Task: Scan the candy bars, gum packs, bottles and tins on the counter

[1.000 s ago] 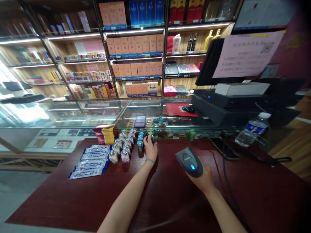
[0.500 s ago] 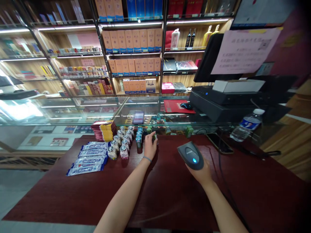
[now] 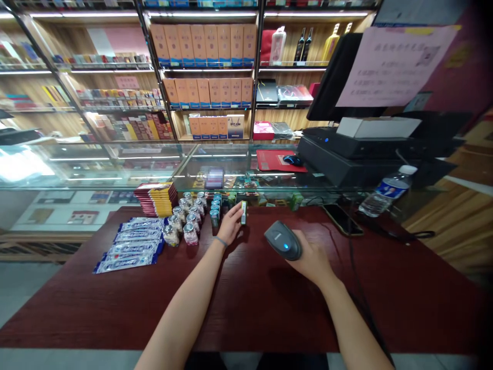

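Between the thumb and fingers of my left hand (image 3: 230, 225) is a small green-and-white box (image 3: 244, 213), held near the glass at the back of the dark red table. My right hand (image 3: 310, 258) is wrapped round a grey barcode scanner (image 3: 283, 240) with a lit blue light, its front end facing left toward the small box. Just left of my left hand stands a row of small teal packs (image 3: 214, 217). Several small jars with silvery lids (image 3: 190, 234) form rows beside them. Blue-and-white toothbrush-like packets (image 3: 131, 242) lie overlapping at the left.
Red-and-yellow boxes (image 3: 156, 199) are stacked behind the packets. At the right are a phone (image 3: 342, 220), a tilted water bottle (image 3: 387, 190), a scanner cable and a dark monitor (image 3: 333, 77). A glass display case (image 3: 162, 164) runs along the back, with shelves of boxes beyond.
My left hand has turned the small box so its white-and-green side shows more. My right hand has brought the scanner left, closer to the box. The view has tipped down slightly.
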The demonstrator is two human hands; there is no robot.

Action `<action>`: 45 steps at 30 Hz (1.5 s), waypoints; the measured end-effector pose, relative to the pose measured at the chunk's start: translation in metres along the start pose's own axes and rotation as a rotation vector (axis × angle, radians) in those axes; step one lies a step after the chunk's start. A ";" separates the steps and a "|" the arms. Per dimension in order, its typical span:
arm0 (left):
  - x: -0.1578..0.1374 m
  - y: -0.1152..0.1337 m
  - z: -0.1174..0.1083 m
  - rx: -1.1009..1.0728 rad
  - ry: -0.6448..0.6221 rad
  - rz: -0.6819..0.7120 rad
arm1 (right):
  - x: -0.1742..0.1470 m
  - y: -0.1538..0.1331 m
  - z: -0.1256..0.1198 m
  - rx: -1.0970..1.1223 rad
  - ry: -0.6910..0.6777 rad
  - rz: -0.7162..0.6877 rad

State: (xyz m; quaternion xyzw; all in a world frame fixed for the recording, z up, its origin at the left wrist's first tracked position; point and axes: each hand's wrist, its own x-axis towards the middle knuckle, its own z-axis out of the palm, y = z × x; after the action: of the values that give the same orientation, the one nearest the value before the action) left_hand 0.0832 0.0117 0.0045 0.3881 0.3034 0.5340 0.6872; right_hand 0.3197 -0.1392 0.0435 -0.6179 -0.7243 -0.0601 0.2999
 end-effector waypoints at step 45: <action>0.028 -0.067 0.131 0.839 0.076 0.349 | -0.003 0.052 -0.009 -0.117 0.666 0.330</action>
State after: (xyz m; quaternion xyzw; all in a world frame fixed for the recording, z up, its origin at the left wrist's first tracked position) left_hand 0.2323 0.0032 0.0147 0.6583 0.4487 0.4864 0.3587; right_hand 0.3714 -0.1341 0.0345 -0.6890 -0.4731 -0.2502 0.4888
